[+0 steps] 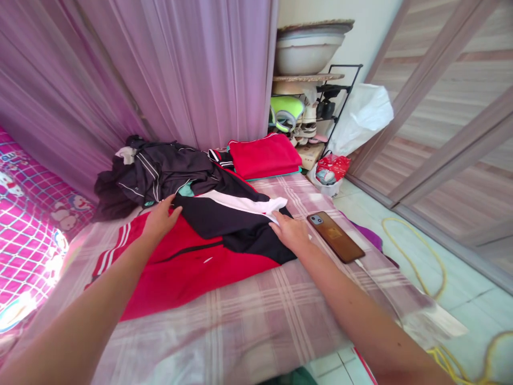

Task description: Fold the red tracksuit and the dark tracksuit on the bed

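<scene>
A red, black and white track jacket [192, 272] lies spread on the bed, with white stripes on its red sleeve at the left. A dark zip line and a small white logo show on its red part. My left hand [161, 218] pinches the black fabric at the jacket's far left edge. At the right end, my right hand [292, 231] has its fingers closed on the jacket beside the white strip. Some fingertips are hidden by the cloth. A phone [339, 238] lies just right of my right hand, with a white cable plugged in.
Behind the jacket lies a heap of dark clothes [160, 166], with a folded red stack [264, 155] to its right. The plaid bedsheet [224, 326] covers the bed. Beyond are a purple curtain [192, 69], a shoe rack [340, 91], white bags and a yellow cord [443, 272] on the floor.
</scene>
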